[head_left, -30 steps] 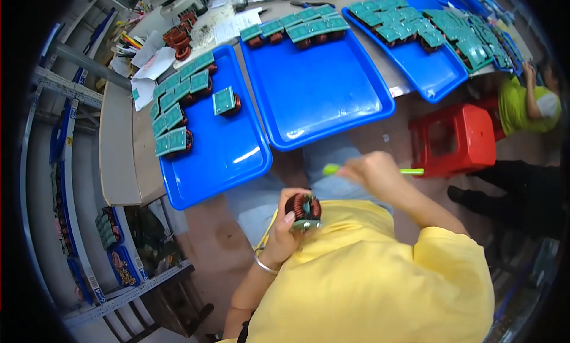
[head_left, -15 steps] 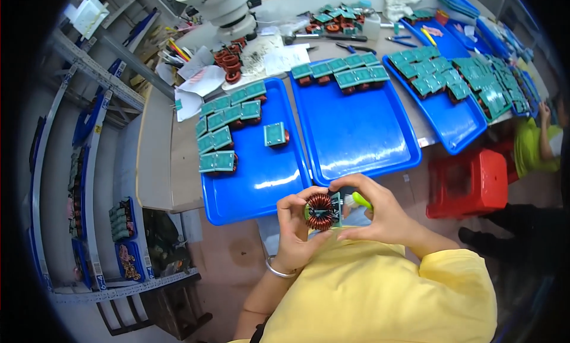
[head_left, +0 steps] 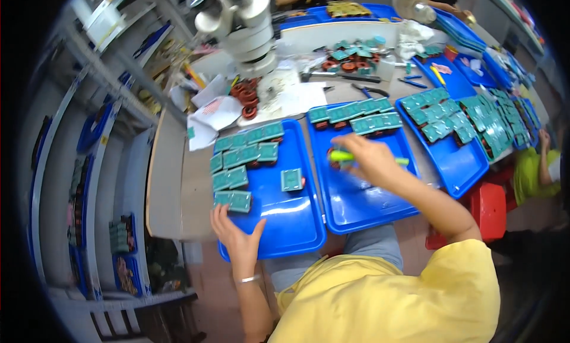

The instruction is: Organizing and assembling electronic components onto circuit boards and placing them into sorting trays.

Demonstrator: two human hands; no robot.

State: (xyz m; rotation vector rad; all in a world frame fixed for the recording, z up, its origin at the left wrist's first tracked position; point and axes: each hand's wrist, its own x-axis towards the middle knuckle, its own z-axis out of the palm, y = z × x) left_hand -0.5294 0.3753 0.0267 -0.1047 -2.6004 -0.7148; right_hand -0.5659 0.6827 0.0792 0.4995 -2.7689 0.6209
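Observation:
My left hand is at the near left corner of the left blue tray. Its fingers are spread, the tips at the edge of a green circuit board with a coil beneath. Over the middle blue tray, my right hand is closed around a lime-green-handled tool; its working tip cannot be made out. Under those fingers shows a blurred reddish-brown coil piece; whether it is held or rests on the tray is unclear. A single board with a coil sits apart in the left tray.
Rows of boards fill the far part of the middle tray. Behind stand a microscope, red coils and pliers. More loaded trays and a red stool are at the right. Other people work nearby.
My hands have parted. The left, which held the coil board, is now at the left tray's boards; the right moved forward over the middle tray with the green tool. The view has shifted.

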